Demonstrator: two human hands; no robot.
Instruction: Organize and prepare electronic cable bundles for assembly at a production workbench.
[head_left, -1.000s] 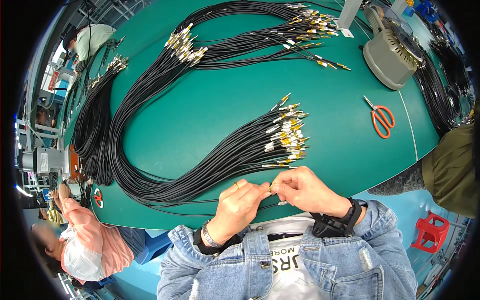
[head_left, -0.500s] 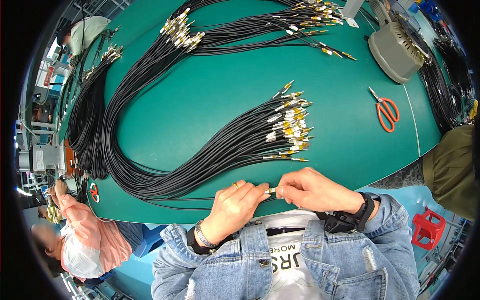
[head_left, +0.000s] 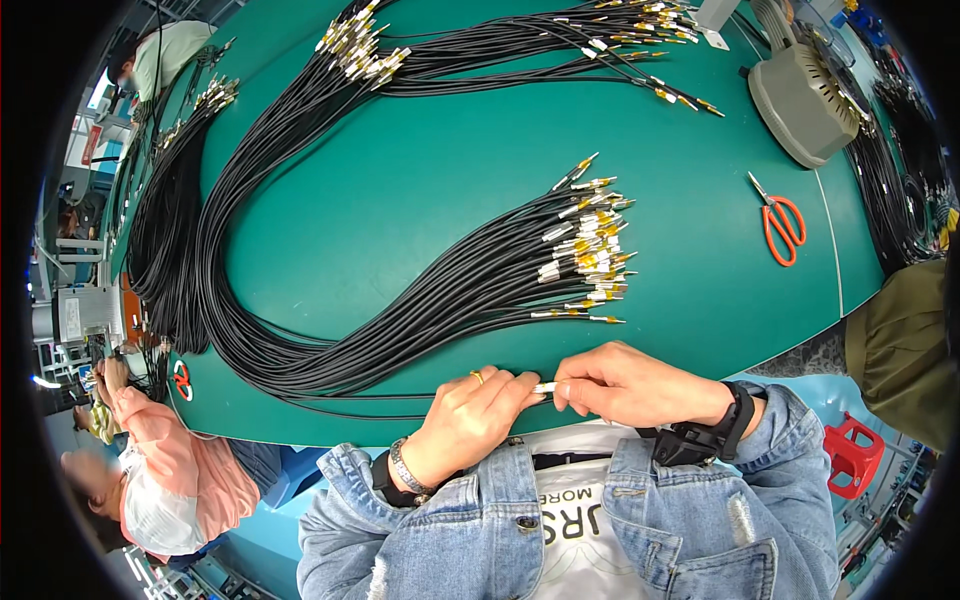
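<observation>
At the near edge of the table, my left hand is closed around a thin black cable that runs in from the left. Between both hands shows a small white label sleeve near the cable's end. My right hand pinches that end with thumb and fingertips, which hide the tip. Just beyond my hands lies a thick bundle of black cables, curving round from the far left. Its near ends carry white labels, yellow sleeves and metal connector tips.
Orange-handled scissors lie to the right on the green table. A grey-beige machine stands at the far right. More cables hang at the left, near a seated person in pink. A red stool is at right.
The label sleeve between my fingers shows a plainer white side now, where a dark and yellowish band showed before. Both hands stay in nearly the same place; the view has shifted slightly.
</observation>
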